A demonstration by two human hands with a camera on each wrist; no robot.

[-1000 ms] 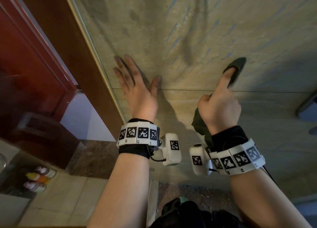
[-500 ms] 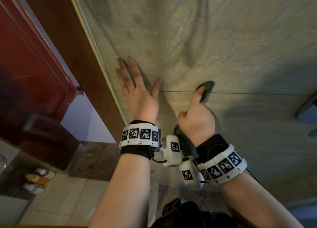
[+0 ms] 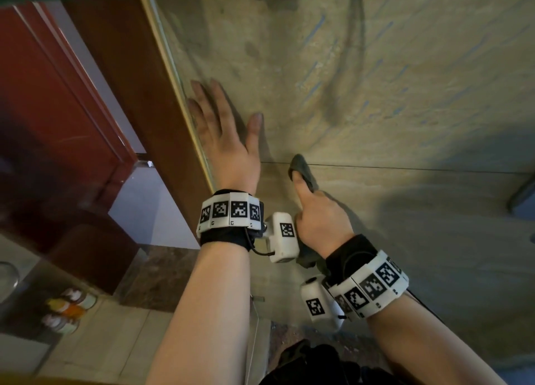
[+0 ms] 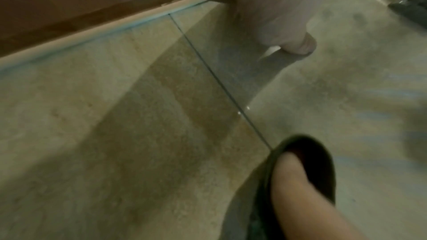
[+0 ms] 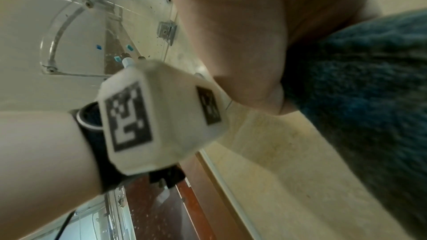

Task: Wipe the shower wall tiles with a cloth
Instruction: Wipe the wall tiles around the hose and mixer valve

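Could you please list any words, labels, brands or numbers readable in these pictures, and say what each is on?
No readable words or numbers.
Wrist bands: black-and-white square code markers, no letters.
Camera box: the same markers only.
Bottles on the floor: labels too small and blurred to read.

A home bathroom is showing here: beige stone-look wall tiles [image 3: 405,239] are meeting a glass shower panel [image 5: 104,30], with toiletry bottles [image 3: 69,312] standing below.

Glossy mottled stone-look wall tiles [image 3: 405,100], fuzzy dark cloth [image 3: 302,170], polished reddish wood door frame [image 3: 124,74], clear plastic shelf [image 5: 76,30]
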